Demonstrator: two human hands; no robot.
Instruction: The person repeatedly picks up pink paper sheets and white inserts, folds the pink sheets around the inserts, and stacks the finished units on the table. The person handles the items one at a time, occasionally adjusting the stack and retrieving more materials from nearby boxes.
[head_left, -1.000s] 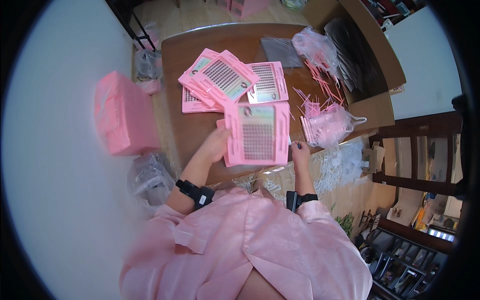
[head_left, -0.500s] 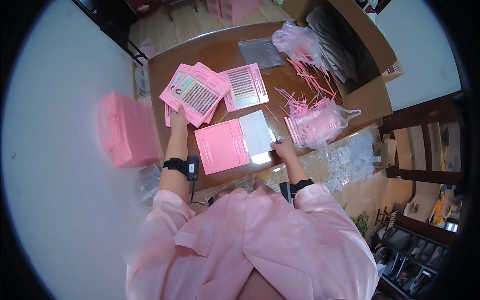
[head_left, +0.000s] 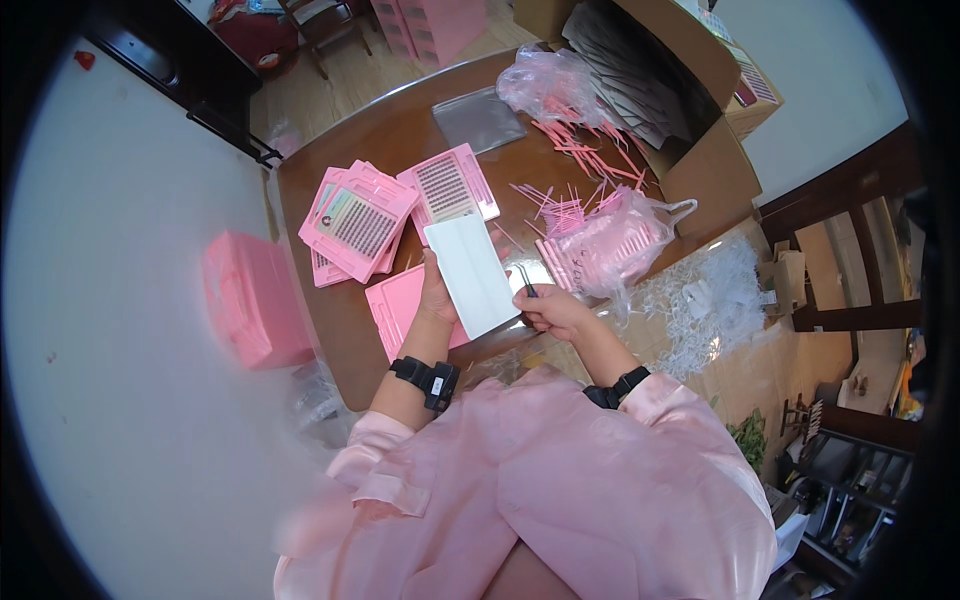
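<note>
A white rectangular panel (head_left: pixel 474 275) is tilted up off the table, and my left hand (head_left: pixel 437 290) grips its left edge. Dark tweezers (head_left: pixel 527 283) point upward from the closed fingers of my right hand (head_left: pixel 550 310), which is beside the panel's lower right edge; whether it also touches the panel I cannot tell. Partly hidden beneath the panel and my left hand lies an open pink case (head_left: pixel 392 312). Beyond my left hand is a stack of pink cases (head_left: pixel 358 222) with rows of false eyelash clusters. One more lash case (head_left: pixel 450 187) lies behind the panel.
Pink sticks (head_left: pixel 565 205) and a clear bag of pink tubes (head_left: pixel 610 240) lie on the right of the brown table (head_left: pixel 345 345). Farther back are a grey plastic sleeve (head_left: pixel 480 120) and an open cardboard box (head_left: pixel 715 165). A pink wrapped bundle (head_left: pixel 255 300) stands off the left edge.
My left hand has left the stack of cases and taken the white panel, now raised over the open pink case. My right hand still has the tweezers. The whole view has shifted slightly.
</note>
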